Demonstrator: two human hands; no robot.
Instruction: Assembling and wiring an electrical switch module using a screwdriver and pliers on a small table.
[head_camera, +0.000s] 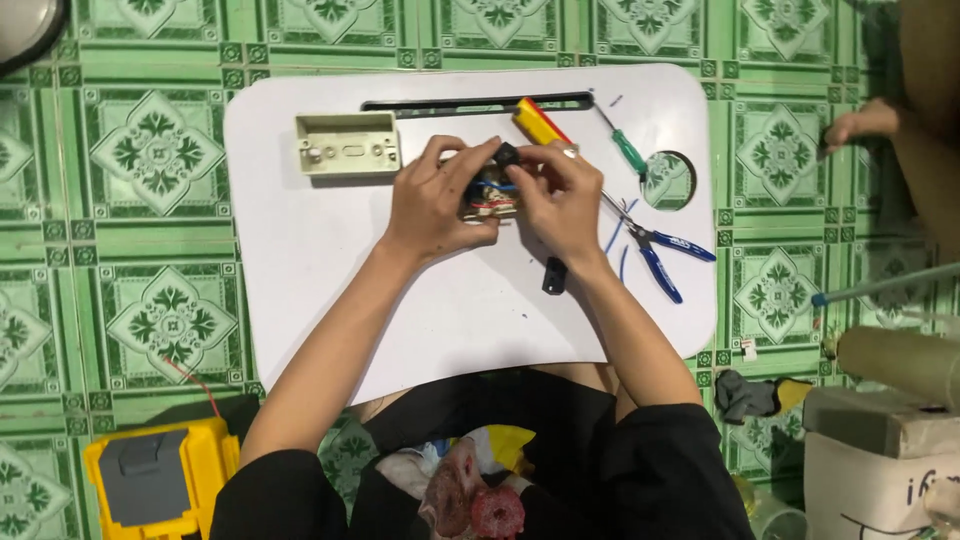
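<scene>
A small electrical part (490, 196) with blue and red wires sits near the middle of a white lap table (330, 270). My left hand (432, 200) grips it from the left. My right hand (556, 196) pinches it from the right, and a yellow-and-red-handled screwdriver (538, 122) sticks out past its fingers. A cream plastic housing (347, 144) lies just left of my left hand. A small black piece (554, 276) rests on the table below my right wrist.
Blue-handled pliers (662, 252) and a green-handled screwdriver (626, 148) lie right of my hands, near a round hole (668, 180) in the table. A yellow case (160, 478) sits bottom left on the green tiled floor. Another person's foot (862, 124) is at the right, above a box (880, 450).
</scene>
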